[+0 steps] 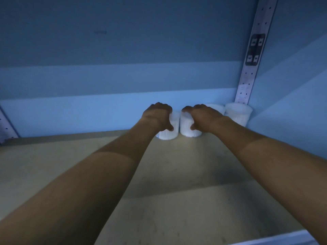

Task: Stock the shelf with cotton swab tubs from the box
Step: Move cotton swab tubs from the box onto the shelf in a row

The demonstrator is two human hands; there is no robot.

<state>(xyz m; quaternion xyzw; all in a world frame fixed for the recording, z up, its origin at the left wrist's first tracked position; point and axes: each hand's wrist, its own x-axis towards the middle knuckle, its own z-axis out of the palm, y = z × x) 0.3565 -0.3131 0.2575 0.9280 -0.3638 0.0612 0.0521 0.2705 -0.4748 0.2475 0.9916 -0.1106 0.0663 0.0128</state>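
Two bare forearms reach from the bottom corners of the frame toward its centre, deep into a dim shelf bay. The left hand (157, 116) curls over the top of a white cotton swab tub (168, 128), thumb on its near side, so its grip is closed on that tub. Just to the right, the right hand (203, 117) wraps a second tub (189, 127) the same way, its grip closed round it. The two tubs stand upright side by side, nearly touching, on the shelf board (70, 165) close to the blue back panel (106, 112).

Right of the right hand, a third tub (216, 107) shows only partly behind the hand, and a fourth tub (238, 113) stands in the back right corner, at the foot of a perforated metal upright (254, 55) that rises toward the upper right. A side wall (292, 103) closes the bay on the right.

The beige board stretches open to the left of the held tubs as far as another upright (7, 126) at the left edge, and open toward the viewer. A pale front lip (283, 238) of the shelf shows in the lower right.
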